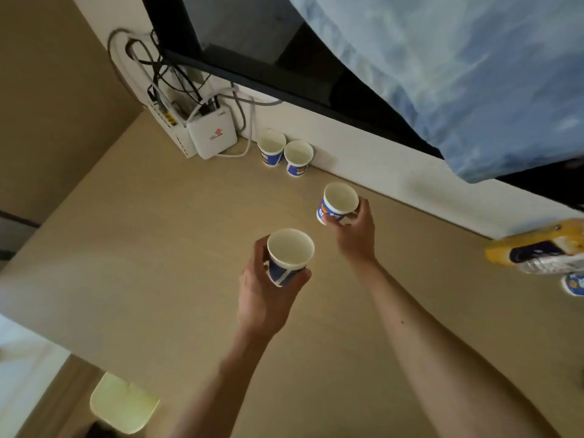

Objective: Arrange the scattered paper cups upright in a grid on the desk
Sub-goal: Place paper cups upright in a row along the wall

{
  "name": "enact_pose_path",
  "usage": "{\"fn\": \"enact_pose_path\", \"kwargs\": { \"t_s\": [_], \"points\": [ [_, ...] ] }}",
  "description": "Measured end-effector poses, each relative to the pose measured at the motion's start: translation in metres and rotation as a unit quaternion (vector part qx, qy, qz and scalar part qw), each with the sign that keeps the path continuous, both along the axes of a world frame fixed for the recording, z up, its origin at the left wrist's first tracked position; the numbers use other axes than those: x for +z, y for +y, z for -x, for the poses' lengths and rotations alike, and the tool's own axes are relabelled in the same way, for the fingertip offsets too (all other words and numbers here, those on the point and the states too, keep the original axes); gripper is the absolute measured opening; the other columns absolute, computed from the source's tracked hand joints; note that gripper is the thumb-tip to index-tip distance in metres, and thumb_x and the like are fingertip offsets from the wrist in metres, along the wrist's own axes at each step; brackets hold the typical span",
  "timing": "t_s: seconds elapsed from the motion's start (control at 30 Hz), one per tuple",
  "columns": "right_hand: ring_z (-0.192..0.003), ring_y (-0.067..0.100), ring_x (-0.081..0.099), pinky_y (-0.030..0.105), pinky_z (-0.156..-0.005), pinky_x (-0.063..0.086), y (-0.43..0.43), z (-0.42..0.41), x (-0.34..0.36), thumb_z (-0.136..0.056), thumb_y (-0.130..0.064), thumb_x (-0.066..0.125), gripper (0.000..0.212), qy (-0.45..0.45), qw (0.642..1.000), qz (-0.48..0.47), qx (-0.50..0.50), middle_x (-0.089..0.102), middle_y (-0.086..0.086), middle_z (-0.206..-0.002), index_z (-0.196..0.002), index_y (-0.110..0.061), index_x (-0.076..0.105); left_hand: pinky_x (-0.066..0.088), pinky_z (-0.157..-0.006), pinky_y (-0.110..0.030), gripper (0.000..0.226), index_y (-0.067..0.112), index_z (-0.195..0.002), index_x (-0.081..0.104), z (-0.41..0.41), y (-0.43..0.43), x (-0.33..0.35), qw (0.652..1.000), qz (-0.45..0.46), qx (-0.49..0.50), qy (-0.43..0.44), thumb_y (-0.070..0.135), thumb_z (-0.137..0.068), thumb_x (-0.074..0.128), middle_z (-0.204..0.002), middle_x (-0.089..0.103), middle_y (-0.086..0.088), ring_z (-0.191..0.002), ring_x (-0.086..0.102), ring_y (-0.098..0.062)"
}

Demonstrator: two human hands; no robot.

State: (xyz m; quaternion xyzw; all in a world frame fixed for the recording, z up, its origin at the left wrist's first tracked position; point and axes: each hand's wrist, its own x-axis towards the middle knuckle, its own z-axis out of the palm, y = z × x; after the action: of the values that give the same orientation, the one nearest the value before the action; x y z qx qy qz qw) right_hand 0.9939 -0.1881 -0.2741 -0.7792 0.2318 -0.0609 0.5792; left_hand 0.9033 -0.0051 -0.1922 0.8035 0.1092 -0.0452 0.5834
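Observation:
Two blue-and-white paper cups stand upright side by side at the back of the desk by the wall, one (271, 148) on the left and one (298, 158) to its right. My left hand (268, 295) grips a third cup (289, 256) upright above the middle of the desk. My right hand (355, 230) holds a fourth cup (338, 202) upright, a little in front and to the right of the standing pair. Another cup (573, 284) shows at the right edge, partly cut off.
The beige desk (158, 248) meets a white wall at the back. A white router (211, 137) with tangled cables sits at the back left. A dark monitor (252, 52) hangs above, partly covered by blue cloth (458, 74). A yellow packet (537, 248) lies at the right edge.

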Motion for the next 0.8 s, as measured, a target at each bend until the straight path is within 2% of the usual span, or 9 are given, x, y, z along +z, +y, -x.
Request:
{"fn": "enact_pose_path", "kwargs": {
  "t_s": [0.1, 0.2, 0.27, 0.37, 0.57, 0.63, 0.8],
  "points": [
    [-0.099, 0.015, 0.069, 0.036, -0.086, 0.057, 0.002, -0.034, -0.021, -0.066, -0.036, 0.085, 0.056, -0.008, 1.0, 0.024, -0.002, 0.068, -0.015, -0.104, -0.113, -0.023, 0.056, 0.047, -0.068, -0.008, 0.057, 0.031, -0.116, 0.057, -0.011, 0.007, -0.009, 1.0, 0.008, 0.007, 0.003, 0.013, -0.071, 0.088, -0.099, 0.065, 0.032, -0.09, 0.063, 0.006],
    [-0.093, 0.012, 0.067, 0.04, -0.088, 0.057, 0.003, -0.065, -0.037, -0.069, -0.021, 0.089, 0.059, -0.002, 0.999, 0.041, -0.002, 0.064, -0.016, -0.102, -0.116, -0.017, 0.055, 0.047, -0.066, -0.009, 0.057, 0.029, -0.115, 0.059, -0.018, 0.012, -0.018, 1.0, 0.012, 0.017, 0.009, 0.012, -0.069, 0.088, -0.097, 0.067, 0.027, -0.088, 0.064, 0.001],
    [-0.088, 0.009, 0.065, 0.037, -0.086, 0.057, 0.003, -0.082, -0.045, -0.071, -0.016, 0.089, 0.057, 0.01, 0.999, 0.052, 0.003, 0.064, -0.012, -0.101, -0.115, -0.016, 0.052, 0.049, -0.066, -0.011, 0.057, 0.029, -0.114, 0.059, -0.024, 0.014, -0.023, 1.0, 0.016, 0.019, 0.01, 0.012, -0.069, 0.088, -0.096, 0.067, 0.026, -0.088, 0.064, 0.0],
    [-0.09, 0.012, 0.066, 0.033, -0.084, 0.056, 0.005, -0.103, -0.056, -0.071, -0.02, 0.089, 0.059, 0.022, 0.998, 0.063, -0.006, 0.067, -0.004, -0.105, -0.116, -0.016, 0.051, 0.048, -0.067, -0.009, 0.057, 0.029, -0.116, 0.059, -0.033, 0.018, -0.028, 1.0, 0.019, 0.019, 0.013, 0.012, -0.07, 0.087, -0.098, 0.067, 0.027, -0.09, 0.065, 0.003],
    [-0.088, 0.014, 0.066, 0.03, -0.084, 0.055, 0.005, -0.123, -0.072, -0.069, -0.018, 0.089, 0.062, 0.021, 0.995, 0.08, -0.049, 0.067, -0.005, -0.103, -0.121, -0.014, 0.054, 0.047, -0.068, -0.007, 0.057, 0.027, -0.117, 0.059, -0.046, 0.022, -0.033, 0.999, 0.025, 0.016, 0.012, 0.012, -0.07, 0.087, -0.098, 0.067, 0.028, -0.09, 0.065, 0.004],
    [-0.088, 0.013, 0.069, 0.032, -0.086, 0.056, 0.005, -0.125, -0.078, -0.069, -0.021, 0.089, 0.064, 0.02, 0.995, 0.075, -0.064, 0.069, -0.006, -0.104, -0.123, -0.016, 0.055, 0.046, -0.068, -0.006, 0.056, 0.028, -0.116, 0.06, -0.049, 0.022, -0.034, 0.999, 0.028, 0.017, 0.011, 0.011, -0.07, 0.087, -0.099, 0.067, 0.028, -0.091, 0.064, 0.004],
    [-0.091, 0.009, 0.067, 0.027, -0.085, 0.053, 0.006, -0.13, -0.082, -0.071, -0.026, 0.088, 0.064, 0.017, 0.994, 0.082, -0.075, 0.069, -0.011, -0.104, -0.126, -0.022, 0.055, 0.046, -0.067, -0.007, 0.056, 0.03, -0.114, 0.059, -0.051, 0.02, -0.038, 0.999, 0.029, 0.02, 0.016, 0.011, -0.069, 0.088, -0.099, 0.066, 0.027, -0.091, 0.064, 0.002]
  ]
}}
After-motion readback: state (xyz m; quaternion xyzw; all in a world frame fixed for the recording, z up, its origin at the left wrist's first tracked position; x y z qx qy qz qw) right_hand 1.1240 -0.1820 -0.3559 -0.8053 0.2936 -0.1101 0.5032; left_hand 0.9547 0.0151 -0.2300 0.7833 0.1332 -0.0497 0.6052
